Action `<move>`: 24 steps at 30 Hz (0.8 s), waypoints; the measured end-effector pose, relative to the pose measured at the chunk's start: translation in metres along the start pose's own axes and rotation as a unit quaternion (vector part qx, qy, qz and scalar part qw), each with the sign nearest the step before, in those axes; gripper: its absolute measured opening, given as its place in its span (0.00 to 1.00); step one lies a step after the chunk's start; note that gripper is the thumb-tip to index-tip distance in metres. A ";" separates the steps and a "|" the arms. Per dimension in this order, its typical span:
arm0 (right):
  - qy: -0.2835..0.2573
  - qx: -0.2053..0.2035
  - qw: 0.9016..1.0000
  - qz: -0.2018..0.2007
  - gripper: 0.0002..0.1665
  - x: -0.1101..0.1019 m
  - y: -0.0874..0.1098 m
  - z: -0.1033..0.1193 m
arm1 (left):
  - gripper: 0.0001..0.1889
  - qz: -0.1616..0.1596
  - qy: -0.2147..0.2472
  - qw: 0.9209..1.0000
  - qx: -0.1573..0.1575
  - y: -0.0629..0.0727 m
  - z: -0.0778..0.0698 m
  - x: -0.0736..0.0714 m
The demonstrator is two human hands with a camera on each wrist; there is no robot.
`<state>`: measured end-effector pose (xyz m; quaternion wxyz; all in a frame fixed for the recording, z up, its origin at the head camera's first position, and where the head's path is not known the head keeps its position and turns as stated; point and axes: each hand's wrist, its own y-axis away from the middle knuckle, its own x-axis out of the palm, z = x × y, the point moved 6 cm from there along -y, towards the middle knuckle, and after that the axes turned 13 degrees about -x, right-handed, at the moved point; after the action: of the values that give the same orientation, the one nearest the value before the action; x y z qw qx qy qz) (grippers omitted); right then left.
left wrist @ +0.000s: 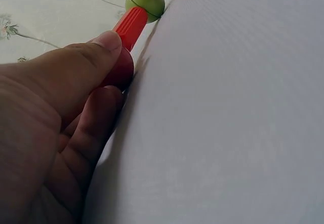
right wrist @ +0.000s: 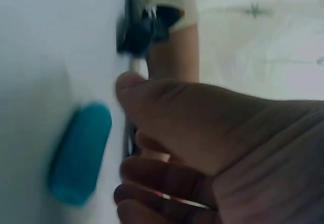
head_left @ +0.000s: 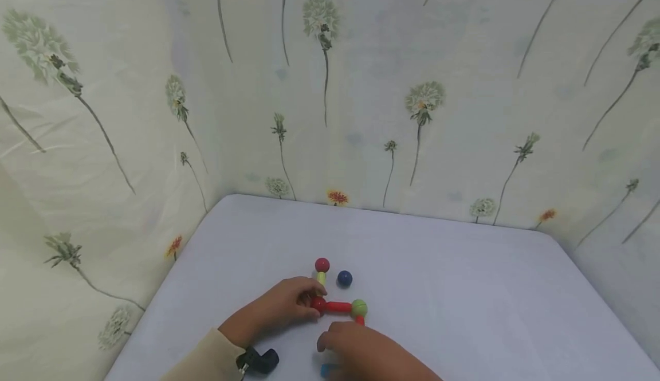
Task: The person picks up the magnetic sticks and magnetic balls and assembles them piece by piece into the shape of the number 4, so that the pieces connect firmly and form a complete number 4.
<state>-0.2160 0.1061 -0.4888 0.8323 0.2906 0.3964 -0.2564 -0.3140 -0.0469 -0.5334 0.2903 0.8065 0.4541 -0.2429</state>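
My left hand (head_left: 283, 305) holds a red ball (head_left: 318, 305) between thumb and fingers. From that ball a yellow rod (head_left: 321, 279) runs to another red ball (head_left: 322, 264), and a red rod (head_left: 338, 307) leads to a green ball (head_left: 359, 308). A second red rod (head_left: 360, 320) sticks out of the green ball, partly hidden by my right hand (head_left: 368, 349). That right hand, thumb apart from loosely bent fingers, has nothing visible in its grasp. Close beside it, a blue rod (right wrist: 81, 153) lies on the table, apart from the fingers.
A loose dark blue ball (head_left: 344, 279) lies just beyond the joined pieces. The white table (head_left: 464, 289) meets flower-patterned cloth (head_left: 361, 112) at its back and sides. A black wrist camera (head_left: 260, 361) is strapped near my left sleeve.
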 end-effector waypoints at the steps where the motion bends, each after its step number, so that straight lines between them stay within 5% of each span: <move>1: 0.005 -0.002 1.000 0.013 0.22 0.004 -0.002 0.002 | 0.20 0.000 0.001 1.000 0.001 0.000 0.001 0.000; 6: 0.060 -0.019 0.996 0.066 0.22 0.020 -0.010 0.008 | 0.19 0.003 0.006 1.000 0.010 -0.003 0.003 0.001; 14: 0.112 -0.018 0.991 0.069 0.20 0.029 -0.013 0.008 | 0.19 -0.002 0.007 1.000 0.014 -0.004 0.004 0.002; 24: 0.051 -0.031 0.998 0.028 0.20 0.015 -0.009 0.009 | 0.19 -0.001 0.003 1.000 0.020 -0.004 0.003 0.001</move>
<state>-0.2091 0.0908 -0.4984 0.8268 0.2878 0.4375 -0.2053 -0.3176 -0.0464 -0.5372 0.2726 0.8123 0.4509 -0.2501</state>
